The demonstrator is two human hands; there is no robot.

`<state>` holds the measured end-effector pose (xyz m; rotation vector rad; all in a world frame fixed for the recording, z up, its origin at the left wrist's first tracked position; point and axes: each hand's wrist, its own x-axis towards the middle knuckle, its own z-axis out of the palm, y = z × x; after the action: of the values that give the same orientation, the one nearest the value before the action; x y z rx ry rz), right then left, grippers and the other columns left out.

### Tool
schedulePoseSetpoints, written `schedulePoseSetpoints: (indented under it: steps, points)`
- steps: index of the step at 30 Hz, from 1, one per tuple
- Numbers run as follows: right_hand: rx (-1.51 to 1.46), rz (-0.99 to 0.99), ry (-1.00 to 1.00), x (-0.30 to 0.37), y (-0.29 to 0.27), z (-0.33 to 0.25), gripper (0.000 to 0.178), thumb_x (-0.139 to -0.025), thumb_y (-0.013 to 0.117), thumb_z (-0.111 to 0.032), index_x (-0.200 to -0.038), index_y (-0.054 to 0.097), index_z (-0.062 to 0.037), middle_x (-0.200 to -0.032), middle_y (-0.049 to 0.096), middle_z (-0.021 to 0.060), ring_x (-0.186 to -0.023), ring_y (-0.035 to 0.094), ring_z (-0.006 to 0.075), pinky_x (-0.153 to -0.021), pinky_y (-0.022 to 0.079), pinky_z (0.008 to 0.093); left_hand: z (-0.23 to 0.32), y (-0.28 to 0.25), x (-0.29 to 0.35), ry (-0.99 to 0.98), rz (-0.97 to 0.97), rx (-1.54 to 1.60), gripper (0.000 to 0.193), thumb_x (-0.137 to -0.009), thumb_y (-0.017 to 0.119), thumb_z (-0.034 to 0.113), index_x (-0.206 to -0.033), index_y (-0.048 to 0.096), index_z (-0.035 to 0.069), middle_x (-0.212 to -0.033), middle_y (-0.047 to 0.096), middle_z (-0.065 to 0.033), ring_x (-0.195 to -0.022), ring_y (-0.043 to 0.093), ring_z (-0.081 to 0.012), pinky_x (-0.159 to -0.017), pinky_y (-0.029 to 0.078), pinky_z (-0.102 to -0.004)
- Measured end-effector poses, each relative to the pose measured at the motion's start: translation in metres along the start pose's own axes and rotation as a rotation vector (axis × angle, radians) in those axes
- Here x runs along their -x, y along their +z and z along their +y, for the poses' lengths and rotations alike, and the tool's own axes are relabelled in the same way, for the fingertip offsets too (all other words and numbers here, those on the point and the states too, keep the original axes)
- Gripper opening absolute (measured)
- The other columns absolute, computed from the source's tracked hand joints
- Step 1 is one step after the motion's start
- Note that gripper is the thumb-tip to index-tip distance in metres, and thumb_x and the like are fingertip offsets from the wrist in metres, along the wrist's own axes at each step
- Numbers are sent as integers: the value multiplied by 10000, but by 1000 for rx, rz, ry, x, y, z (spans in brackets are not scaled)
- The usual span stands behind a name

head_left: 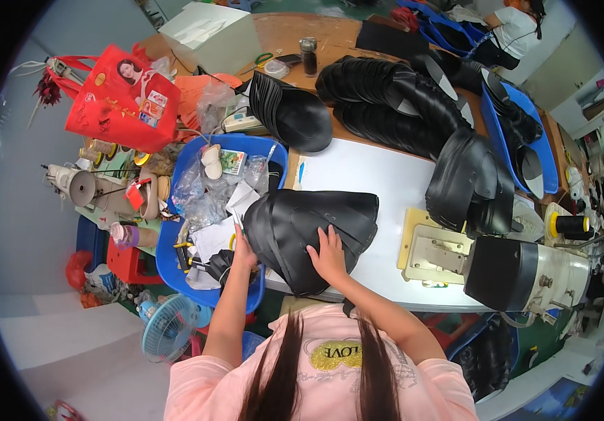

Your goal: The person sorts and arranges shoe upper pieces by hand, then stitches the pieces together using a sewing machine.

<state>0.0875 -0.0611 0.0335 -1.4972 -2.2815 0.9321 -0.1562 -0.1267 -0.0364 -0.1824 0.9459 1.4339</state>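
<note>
A stack of black leather-like shoe upper pieces [291,231] lies fanned out at the front left of the white work surface [358,168]. My right hand [330,258] rests on these pieces with its fingers spread, holding nothing. By their left edge is my left hand [244,251], its fingers closed around a slim, pointed, silvery tool [237,220] that sticks up from it; the exact kind is too small to tell. Part of the left hand's grip is hidden.
A blue basket [163,245] of bags and papers stands left. A sewing machine [526,274] is at right. Behind are stacked black pieces [386,88], a glass jar [309,56] and green-handled scissors [263,59]. Another person [516,31] is at far right.
</note>
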Motion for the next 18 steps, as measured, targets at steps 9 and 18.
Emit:
schedulePoseSetpoints:
  steps: [9,18]
  points:
    - [300,48,-122,-31,-29,-13,660,-795,499,-484,-1291,336,-80,-1367,232,195,-1228,236,428,-938,228,597,-16,61,25,111,-145,264,753,-816,298,636,-1275,352,42,-1285,407,-133,-1170,393,-294,-982,301,-431]
    - [121,-182,-115,-34,-11,-23,672,-787,497,-503,-1334,283,-177,-1377,210,189,-1258,157,443,-926,219,630,-56,11,-51,386,-511,-66,477,-923,319,309,-1315,281,41,-1306,381,-101,-1180,385,-214,-986,322,-335]
